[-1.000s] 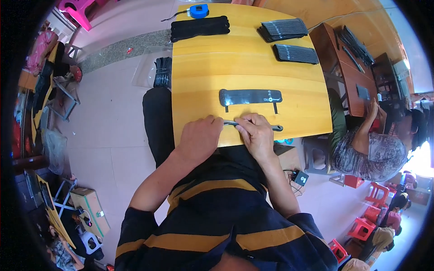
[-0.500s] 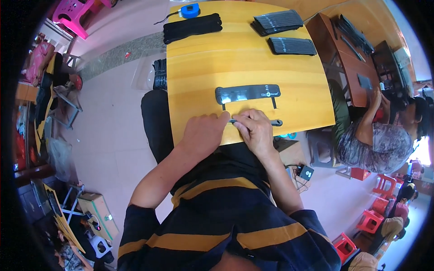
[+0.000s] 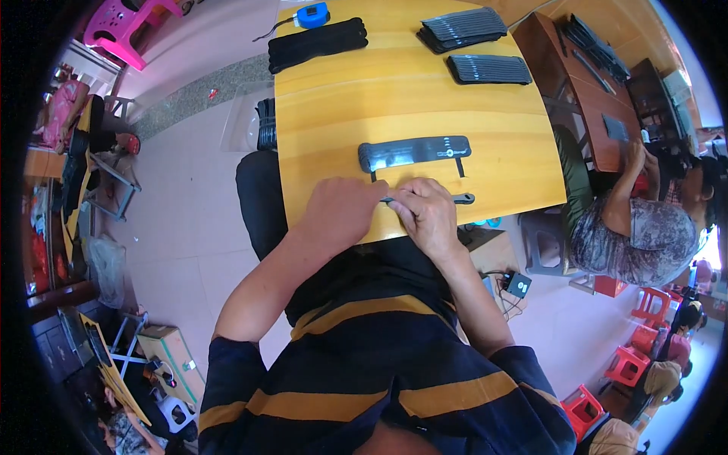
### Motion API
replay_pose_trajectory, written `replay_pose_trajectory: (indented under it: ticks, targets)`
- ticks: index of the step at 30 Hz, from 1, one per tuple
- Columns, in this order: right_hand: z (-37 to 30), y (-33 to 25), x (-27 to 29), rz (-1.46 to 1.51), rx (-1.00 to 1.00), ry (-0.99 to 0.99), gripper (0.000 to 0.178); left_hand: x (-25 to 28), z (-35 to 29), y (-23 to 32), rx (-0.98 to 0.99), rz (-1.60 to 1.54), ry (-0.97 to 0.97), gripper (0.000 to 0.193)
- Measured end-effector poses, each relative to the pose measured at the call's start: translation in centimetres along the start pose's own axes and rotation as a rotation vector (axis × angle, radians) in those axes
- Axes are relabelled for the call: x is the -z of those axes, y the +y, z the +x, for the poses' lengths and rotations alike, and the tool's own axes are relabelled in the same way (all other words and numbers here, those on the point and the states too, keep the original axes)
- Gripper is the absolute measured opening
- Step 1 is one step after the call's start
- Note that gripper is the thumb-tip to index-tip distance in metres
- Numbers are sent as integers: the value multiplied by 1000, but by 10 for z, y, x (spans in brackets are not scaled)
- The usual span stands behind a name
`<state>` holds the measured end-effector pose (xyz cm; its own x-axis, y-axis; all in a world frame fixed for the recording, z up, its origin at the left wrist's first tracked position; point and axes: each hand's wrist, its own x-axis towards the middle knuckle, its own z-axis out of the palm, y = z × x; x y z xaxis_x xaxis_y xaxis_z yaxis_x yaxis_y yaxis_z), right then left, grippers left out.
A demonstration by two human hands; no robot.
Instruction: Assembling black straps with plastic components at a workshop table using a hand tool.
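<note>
Pinching a narrow, flat, dark strip (image 3: 462,199) between thumb and fingers, the right hand (image 3: 426,214) has a closed grip near the close edge of the yellow wooden counter (image 3: 349,98). The left hand (image 3: 340,210) curls at the strip's left end, its fingertips hidden, so I cannot tell how tight that grip is.

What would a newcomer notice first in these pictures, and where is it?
Probably the yellow table, upper middle; at its near side, the left hand and right hand hold a narrow dark strip. The eye may then jump to the pink plastic seat at top left and the blue tape measure at the table's far left corner.
</note>
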<state>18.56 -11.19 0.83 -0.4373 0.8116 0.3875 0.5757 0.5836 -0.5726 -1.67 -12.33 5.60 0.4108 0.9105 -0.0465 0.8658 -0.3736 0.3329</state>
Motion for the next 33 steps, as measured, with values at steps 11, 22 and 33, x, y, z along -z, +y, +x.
replay_pose_trajectory:
  ticks: [11,22,33]
  targets:
    - [-2,0,-2,-32,57,45,11,12,1,-4,68,41,-142,15]
    - [1,-3,-1,-34,61,15,10,12,-6,-16,83,13,-128,14]
    - [5,4,-1,-33,111,-20,11,17,-8,-23,139,-36,-131,24]
